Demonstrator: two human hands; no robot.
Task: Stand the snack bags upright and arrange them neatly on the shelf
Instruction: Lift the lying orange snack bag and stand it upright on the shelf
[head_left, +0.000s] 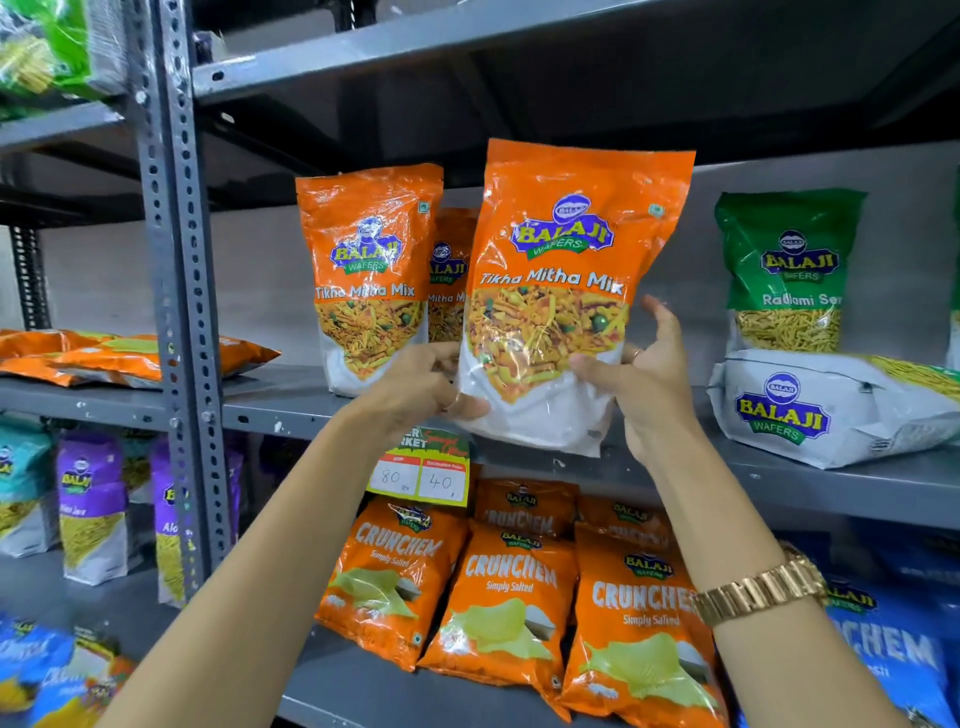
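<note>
An orange Tikha Mitha Mix bag (566, 270) is held upright just above the front edge of the grey middle shelf (291, 400). My left hand (421, 389) grips its lower left corner, thumb on the front. My right hand (644, 379) holds its lower right side, thumb on the front and fingers behind. A second orange bag (369, 270) of the same kind stands upright to the left, and a third orange bag (449, 275) stands behind, partly hidden. On the right a green Ratlami Sev bag (789, 270) stands upright, with a white and green bag (831, 405) lying flat in front of it.
Several orange bags (130, 358) lie flat at the shelf's far left, beyond a perforated steel upright (176, 291). A price tag (421, 467) hangs from the shelf edge. Orange Crunchem bags (509, 587) fill the lower shelf, with purple bags (93, 509) to the left. Another shelf (467, 41) sits close overhead.
</note>
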